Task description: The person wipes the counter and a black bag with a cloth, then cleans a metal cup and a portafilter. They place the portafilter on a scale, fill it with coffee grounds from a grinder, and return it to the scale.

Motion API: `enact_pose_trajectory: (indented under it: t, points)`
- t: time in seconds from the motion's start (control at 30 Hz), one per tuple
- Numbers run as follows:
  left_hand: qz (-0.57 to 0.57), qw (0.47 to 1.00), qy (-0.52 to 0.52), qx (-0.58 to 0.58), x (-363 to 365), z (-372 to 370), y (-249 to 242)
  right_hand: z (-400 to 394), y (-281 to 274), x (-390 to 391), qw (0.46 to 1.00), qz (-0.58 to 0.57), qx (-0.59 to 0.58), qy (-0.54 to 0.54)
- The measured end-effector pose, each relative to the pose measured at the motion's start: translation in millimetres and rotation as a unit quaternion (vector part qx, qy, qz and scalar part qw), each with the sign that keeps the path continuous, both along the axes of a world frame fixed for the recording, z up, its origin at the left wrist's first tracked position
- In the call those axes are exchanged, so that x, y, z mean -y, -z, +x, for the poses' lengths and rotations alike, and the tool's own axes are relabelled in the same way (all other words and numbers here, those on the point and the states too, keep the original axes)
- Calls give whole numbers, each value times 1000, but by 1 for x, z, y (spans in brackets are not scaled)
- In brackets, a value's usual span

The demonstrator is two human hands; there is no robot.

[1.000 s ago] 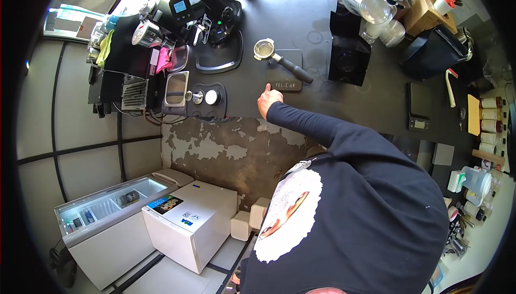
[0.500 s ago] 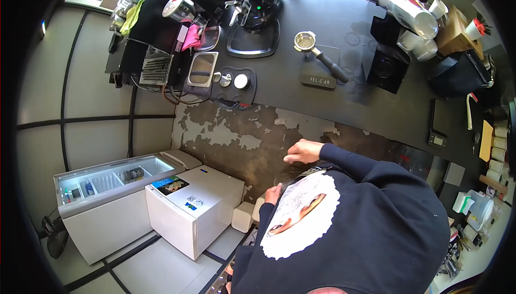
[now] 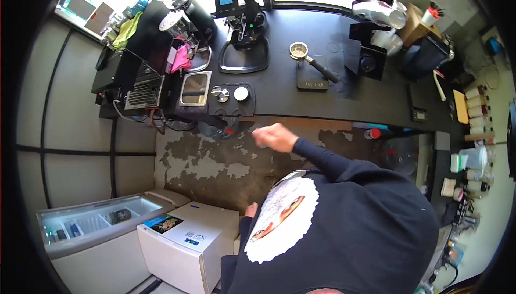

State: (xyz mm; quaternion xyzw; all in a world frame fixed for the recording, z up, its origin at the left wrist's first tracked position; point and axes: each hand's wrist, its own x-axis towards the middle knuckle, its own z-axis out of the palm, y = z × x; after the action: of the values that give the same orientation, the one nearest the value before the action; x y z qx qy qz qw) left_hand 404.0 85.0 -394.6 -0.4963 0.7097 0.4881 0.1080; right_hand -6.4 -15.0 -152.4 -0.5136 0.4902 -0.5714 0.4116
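Observation:
My right hand (image 3: 275, 137) is held out over the floor, just short of the counter's front edge, below the tamper. Its fingers look loosely curled and are smeared at the tips; no object shows in them. My left hand (image 3: 251, 210) is low beside my body, mostly hidden by my shirt, near the small white freezer (image 3: 188, 235); its fingers cannot be made out. On the counter, a portafilter (image 3: 313, 63) with grounds in its basket rests across a black scale (image 3: 312, 83). A tamper (image 3: 241, 94) and a metal tool (image 3: 220, 94) sit on a black mat.
A coffee grinder (image 3: 239, 25) with a lit display stands at the back of the black counter (image 3: 290, 103). A metal tray (image 3: 194, 88) and pink cloth (image 3: 181, 58) lie left. An open-lidded display freezer (image 3: 97, 224) stands lower left. Cups and a cardboard box (image 3: 418, 25) are right.
My view has shifted, showing the counter lower and more of its underside. My right hand has moved left and up toward the counter edge. My left hand is lower and further left.

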Motion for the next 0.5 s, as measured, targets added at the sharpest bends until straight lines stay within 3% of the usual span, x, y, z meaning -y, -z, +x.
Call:
enact_pose_trajectory:
  t: [0.07,0.13,0.17,0.33,0.5]
  points:
    - [10,1000,15,-24,26,19,5,31,-32,-1,935,35,-332,-116]
    - [21,1000,4,2,42,31,-1,58,-35,1,912,-34,-341,-225]
    - [27,999,7,21,47,37,-1,69,-38,0,916,-10,-334,-224]
    - [65,987,94,109,59,86,1,81,-27,-21,954,41,-278,-106]
    - [79,971,166,151,99,92,-18,57,-30,-51,938,214,-265,-57]
